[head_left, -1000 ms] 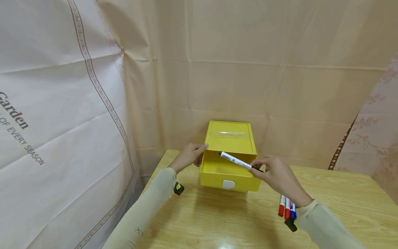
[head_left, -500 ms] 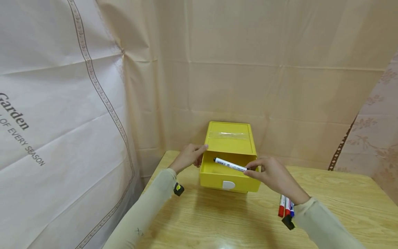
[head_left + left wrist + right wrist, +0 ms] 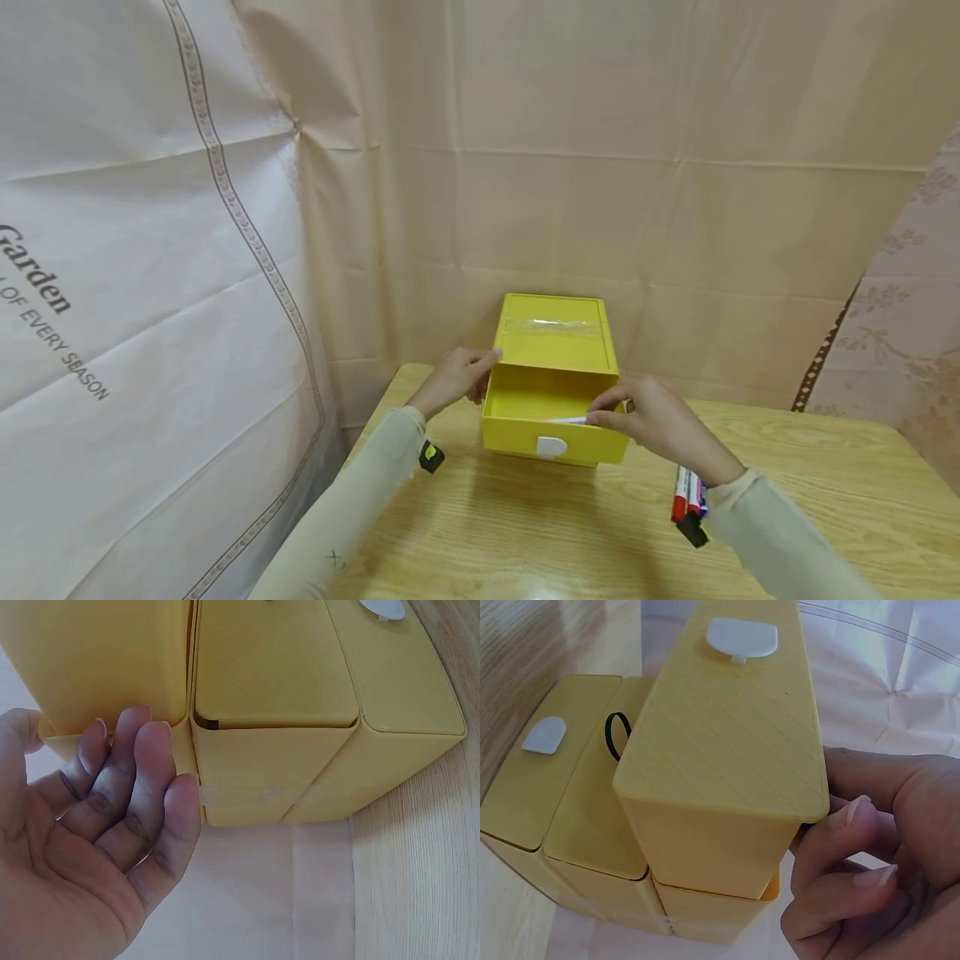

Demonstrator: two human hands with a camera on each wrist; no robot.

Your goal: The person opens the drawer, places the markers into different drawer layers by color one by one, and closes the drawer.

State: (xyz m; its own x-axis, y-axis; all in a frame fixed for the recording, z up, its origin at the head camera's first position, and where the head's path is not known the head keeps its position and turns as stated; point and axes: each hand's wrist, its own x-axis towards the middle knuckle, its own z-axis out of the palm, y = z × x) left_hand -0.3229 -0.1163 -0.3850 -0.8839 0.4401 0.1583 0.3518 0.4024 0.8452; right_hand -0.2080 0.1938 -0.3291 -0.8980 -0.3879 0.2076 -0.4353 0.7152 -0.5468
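A yellow drawer cabinet (image 3: 553, 352) stands on the table with its top drawer (image 3: 510, 437) pulled out. My left hand (image 3: 456, 379) grips the cabinet's upper left front edge, thumb over the rim, fingers bent against the side wall in the left wrist view. At the drawer's right front corner, my right hand (image 3: 660, 423) pinches a white marker (image 3: 570, 421). Most of that marker is hidden behind the drawer front and fingers. In the right wrist view the drawer front (image 3: 727, 742) blocks the marker, while the bent fingers (image 3: 832, 907) show beside it.
Several markers lie under the right forearm, among them a red-capped marker (image 3: 679, 504). Lower drawers show in the right wrist view, one with a black loop (image 3: 615, 736). Wooden table (image 3: 480, 525); fabric curtains (image 3: 562, 208) hang behind and at the left.
The right hand has lowered the marker from above the drawer opening down into the drawer, just behind its front. The left hand has stayed on the cabinet edge.
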